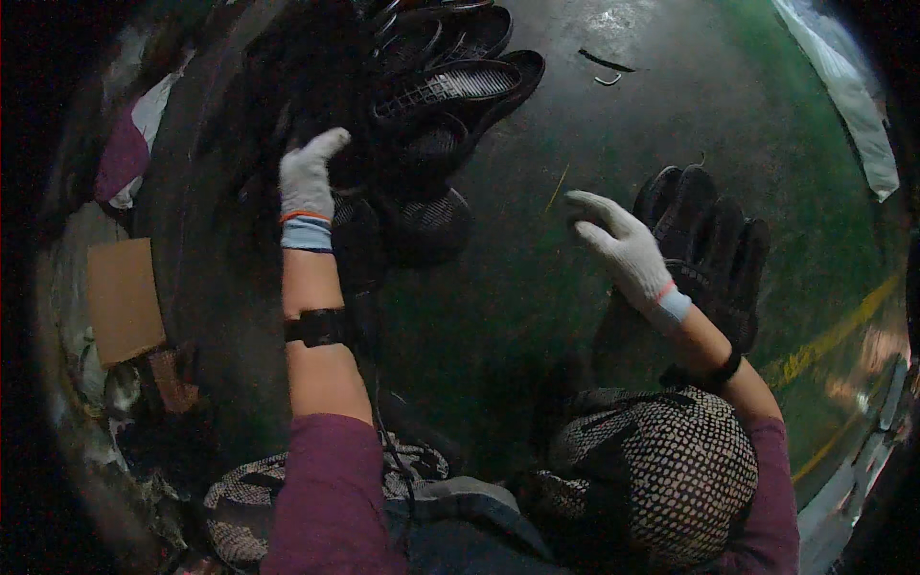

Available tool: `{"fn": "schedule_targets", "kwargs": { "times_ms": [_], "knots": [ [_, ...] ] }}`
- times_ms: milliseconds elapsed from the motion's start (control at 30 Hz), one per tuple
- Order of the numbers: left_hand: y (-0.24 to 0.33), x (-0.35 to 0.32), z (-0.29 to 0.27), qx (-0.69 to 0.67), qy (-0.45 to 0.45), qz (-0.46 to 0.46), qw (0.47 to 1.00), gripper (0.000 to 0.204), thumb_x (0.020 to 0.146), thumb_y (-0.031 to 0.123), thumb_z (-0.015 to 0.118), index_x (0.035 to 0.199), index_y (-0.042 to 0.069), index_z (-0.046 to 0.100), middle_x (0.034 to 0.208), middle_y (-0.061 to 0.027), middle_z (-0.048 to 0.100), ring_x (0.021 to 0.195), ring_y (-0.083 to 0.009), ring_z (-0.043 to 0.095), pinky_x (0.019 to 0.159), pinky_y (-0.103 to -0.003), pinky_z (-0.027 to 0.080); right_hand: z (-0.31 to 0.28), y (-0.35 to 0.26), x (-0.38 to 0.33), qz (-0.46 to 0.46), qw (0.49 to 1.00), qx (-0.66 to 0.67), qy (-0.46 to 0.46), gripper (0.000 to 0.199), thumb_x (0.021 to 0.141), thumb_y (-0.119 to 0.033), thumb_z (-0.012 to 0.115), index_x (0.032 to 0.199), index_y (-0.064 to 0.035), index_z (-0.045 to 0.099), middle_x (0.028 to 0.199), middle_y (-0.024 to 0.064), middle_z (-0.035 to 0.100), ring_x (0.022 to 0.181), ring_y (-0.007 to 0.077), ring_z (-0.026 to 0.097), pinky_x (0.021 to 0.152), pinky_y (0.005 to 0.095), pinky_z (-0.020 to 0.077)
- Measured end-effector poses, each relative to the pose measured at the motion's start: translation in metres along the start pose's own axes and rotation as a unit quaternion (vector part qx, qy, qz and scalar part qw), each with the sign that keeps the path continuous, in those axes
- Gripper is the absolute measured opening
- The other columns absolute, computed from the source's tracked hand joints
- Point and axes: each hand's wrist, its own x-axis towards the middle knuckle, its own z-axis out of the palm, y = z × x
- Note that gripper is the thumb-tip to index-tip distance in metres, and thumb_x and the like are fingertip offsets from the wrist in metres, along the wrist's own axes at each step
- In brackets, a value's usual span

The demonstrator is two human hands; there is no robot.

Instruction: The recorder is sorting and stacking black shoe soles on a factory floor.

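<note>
We've right hand point(621, 241) wide, beside right-hand black shoes point(711, 230) on the floor point(522, 259); long axes run roughly away from us, rounded ends far. Left hand point(309, 180) near left-hand black shoes point(450, 91); can't tell grip.

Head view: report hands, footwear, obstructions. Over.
Left hand gloved, beside dark footwear pile; grip unclear. Right hand gloved, open, near smaller footwear group. Dark strip ahead, apart from both hands.
</note>
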Motion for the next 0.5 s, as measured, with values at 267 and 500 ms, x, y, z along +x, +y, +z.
{"fn": "schedule_targets", "kwargs": {
  "times_ms": [267, 500],
  "knots": [
    [0.029, -0.010, 0.019, -0.408, 0.152, -0.093, 0.895, 0.037, 0.101, 0.021, 0.048, 0.122, 0.000, 0.071, 0.126, -0.0158, 0.071, 0.111, -0.0316, 0.069, 0.098, -0.046, 0.056, 0.079, 0.094, 0.156, 0.069, 0.995, -0.009, 0.069, 0.069, 0.094, -0.051, 0.069, 0.138, 0.0009, 0.057, 0.125, 0.0201, 0.069, 0.102, 0.0261, 0.071, 0.086, 0.0418, 0.0584],
    [-0.086, -0.012, -0.125, -0.093, 0.224, 0.029, 0.970, 0.027, 0.092, 0.015, 0.063, 0.112, 0.001, 0.074, 0.114, -0.0103, 0.074, 0.104, -0.0262, 0.070, 0.097, -0.042, 0.057, 0.175, -0.021, 0.169, 0.058, 0.930, -0.353, -0.087, 0.071, 0.080, -0.053, 0.083, 0.125, -0.0037, 0.060, 0.134, 0.0167, 0.058, 0.120, 0.0380, 0.062, 0.092, 0.0494, 0.0554]
  ]
}}
